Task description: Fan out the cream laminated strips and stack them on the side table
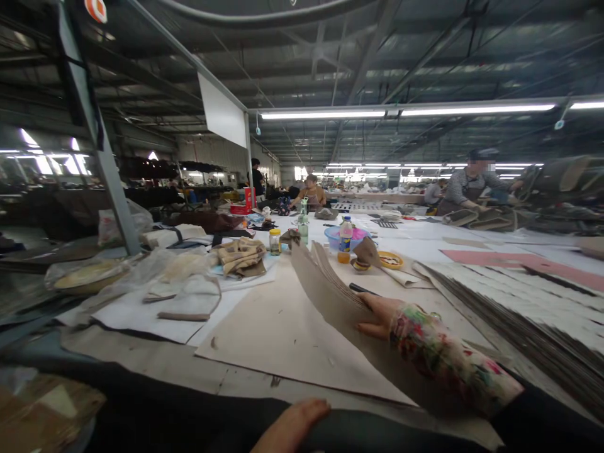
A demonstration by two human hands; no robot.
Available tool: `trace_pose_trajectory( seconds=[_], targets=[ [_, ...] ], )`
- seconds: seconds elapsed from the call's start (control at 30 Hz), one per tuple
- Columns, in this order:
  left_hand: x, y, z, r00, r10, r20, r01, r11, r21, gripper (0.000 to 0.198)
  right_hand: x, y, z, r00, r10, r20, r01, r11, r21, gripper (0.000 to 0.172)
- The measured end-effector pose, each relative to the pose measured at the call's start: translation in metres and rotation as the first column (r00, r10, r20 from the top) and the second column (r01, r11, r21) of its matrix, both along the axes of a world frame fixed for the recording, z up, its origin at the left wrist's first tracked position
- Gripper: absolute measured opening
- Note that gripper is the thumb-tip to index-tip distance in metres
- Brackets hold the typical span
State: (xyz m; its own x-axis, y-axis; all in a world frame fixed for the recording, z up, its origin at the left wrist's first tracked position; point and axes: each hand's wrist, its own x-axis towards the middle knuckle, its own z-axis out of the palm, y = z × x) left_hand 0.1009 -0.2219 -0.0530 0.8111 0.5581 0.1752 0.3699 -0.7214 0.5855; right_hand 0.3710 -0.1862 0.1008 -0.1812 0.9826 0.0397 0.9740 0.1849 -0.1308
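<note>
My right hand, in a flowered sleeve, grips a thick stack of grey-brown sheets and holds it tilted up off the table; the fingers curl round its near edge. My left hand shows only in part at the bottom edge, resting by the table's front; its fingers are hidden. A large beige sheet lies flat on the table under and left of the lifted stack.
A long fanned row of stacked sheets runs along the right. Jars and bottles, a bowl, a tape roll, cloth and plastic bags lie further back. Other people work at the far end.
</note>
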Motion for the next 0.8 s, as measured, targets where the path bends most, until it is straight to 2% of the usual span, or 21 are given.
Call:
trace_pose_trajectory(
  seconds=[0.1, 0.2, 0.3, 0.4, 0.5, 0.6, 0.67, 0.73, 0.8],
  targets=[
    [-0.005, 0.001, 0.017, 0.991, 0.13, 0.019, -0.131, 0.975, 0.178, 0.055, 0.003, -0.01, -0.007, 0.997, 0.075, -0.02, -0.075, 0.997, -0.031, 0.052],
    [0.007, 0.014, 0.04, 0.965, 0.26, 0.038, -0.254, 0.883, 0.395, 0.055, 0.004, -0.011, -0.032, 0.993, 0.118, -0.003, -0.118, 0.992, -0.036, 0.044],
    [0.024, 0.043, 0.054, 0.946, 0.321, -0.04, -0.258, 0.823, 0.506, 0.061, -0.001, -0.003, -0.052, 0.984, 0.155, 0.092, -0.142, 0.98, -0.141, 0.053],
    [0.038, 0.077, 0.062, 0.934, 0.338, -0.114, -0.232, 0.819, 0.526, 0.066, -0.006, 0.0, -0.052, 0.977, 0.153, 0.148, -0.123, 0.973, -0.196, 0.06],
    [0.048, 0.101, 0.068, 0.936, 0.328, -0.128, -0.221, 0.83, 0.513, 0.056, 0.0, -0.01, -0.045, 0.99, 0.057, 0.126, -0.043, 0.993, -0.113, 0.055],
    [0.055, 0.113, 0.072, 0.938, 0.318, -0.138, -0.205, 0.83, 0.519, 0.048, 0.026, -0.025, -0.045, 0.989, -0.074, 0.126, 0.085, 0.993, -0.08, 0.058],
    [0.059, 0.118, 0.073, 0.939, 0.311, -0.145, -0.191, 0.826, 0.529, 0.047, 0.054, -0.039, -0.052, 0.981, -0.137, 0.14, 0.143, 0.989, -0.033, 0.062],
    [0.061, 0.122, 0.072, 0.942, 0.3, -0.149, -0.178, 0.826, 0.535, 0.048, 0.086, -0.057, -0.064, 0.968, -0.214, 0.134, 0.206, 0.976, 0.072, 0.063],
    [0.062, 0.126, 0.07, 0.946, 0.292, -0.139, -0.174, 0.821, 0.544, 0.049, 0.117, -0.077, -0.079, 0.941, -0.327, 0.083, 0.306, 0.931, 0.201, 0.063]
  ],
)
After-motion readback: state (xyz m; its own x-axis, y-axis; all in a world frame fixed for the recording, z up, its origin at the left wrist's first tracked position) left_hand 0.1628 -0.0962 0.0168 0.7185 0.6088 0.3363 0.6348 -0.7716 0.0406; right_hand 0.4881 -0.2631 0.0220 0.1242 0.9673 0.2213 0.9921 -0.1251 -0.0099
